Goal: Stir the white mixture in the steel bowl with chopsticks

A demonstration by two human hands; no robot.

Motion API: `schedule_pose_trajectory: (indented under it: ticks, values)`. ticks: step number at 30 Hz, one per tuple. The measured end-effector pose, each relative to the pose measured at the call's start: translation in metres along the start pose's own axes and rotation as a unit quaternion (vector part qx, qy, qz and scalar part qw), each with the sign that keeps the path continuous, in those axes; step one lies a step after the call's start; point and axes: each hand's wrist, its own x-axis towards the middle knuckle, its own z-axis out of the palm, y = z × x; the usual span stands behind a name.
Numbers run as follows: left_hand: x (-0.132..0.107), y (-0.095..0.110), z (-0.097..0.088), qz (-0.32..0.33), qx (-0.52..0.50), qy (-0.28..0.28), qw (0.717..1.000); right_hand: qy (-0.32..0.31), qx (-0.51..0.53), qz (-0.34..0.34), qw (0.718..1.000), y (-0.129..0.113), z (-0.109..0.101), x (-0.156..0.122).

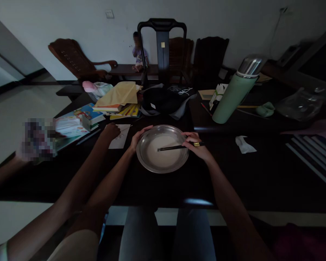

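Note:
A round metal basin (142,159) with pale, whitish contents (165,159) sits on the dark table in front of me. My left hand (138,137) grips the basin's left rim, its fingers along the outer edge. A pair of dark chopsticks (174,148) with gold-coloured bands is in my right hand (193,143). Their tips reach over the middle of the basin, at the pale contents. Some fingers of my right hand lie by the basin's right rim; whether they touch it I cannot tell.
Another person's hand (112,131) rests closed by a white paper (122,141) left of the basin. Books (91,112) and a black bag (161,100) lie beyond. A green thermos (232,96), crumpled tissue (245,145) and plastic bag (300,105) are on the right.

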Motion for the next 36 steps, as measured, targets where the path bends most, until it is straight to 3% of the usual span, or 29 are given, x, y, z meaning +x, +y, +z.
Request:
schedule_pose_trajectory:
  ticks: [6, 12, 18, 21, 24, 27, 30, 33, 36]
  values:
    - [-0.004, 0.014, -0.002, -0.043, -0.001, -0.064, 0.997, 0.077, 0.001, 0.022, 0.997, 0.003, -0.012, 0.000]
    - [-0.004, 0.009, -0.001, -0.057, -0.042, -0.056, 0.996, -0.015, 0.002, 0.000, 1.000, -0.002, 0.001, 0.000]
    - [-0.001, 0.004, -0.002, -0.058, -0.055, -0.049, 0.996, 0.091, -0.013, 0.012, 0.996, 0.004, -0.014, 0.000]
    - [-0.002, 0.006, -0.001, -0.067, -0.057, -0.049, 0.995, 0.052, 0.012, 0.000, 0.999, -0.001, -0.015, -0.001]
    - [-0.004, 0.009, 0.000, -0.068, -0.060, -0.047, 0.995, -0.012, 0.001, -0.007, 1.000, -0.004, -0.002, 0.000]
    - [-0.005, 0.011, 0.003, -0.055, -0.055, -0.045, 0.996, 0.019, -0.022, 0.007, 1.000, -0.001, 0.000, 0.000]
    - [-0.006, 0.012, 0.004, -0.060, -0.054, -0.048, 0.996, 0.080, -0.006, 0.015, 0.997, 0.002, -0.011, 0.000]
    - [-0.006, 0.012, 0.004, -0.064, -0.056, -0.050, 0.995, 0.046, 0.027, 0.007, 0.999, 0.000, -0.015, -0.001]
    - [-0.006, 0.011, 0.003, -0.065, -0.061, -0.049, 0.995, -0.012, 0.007, -0.008, 1.000, -0.003, -0.005, -0.001]
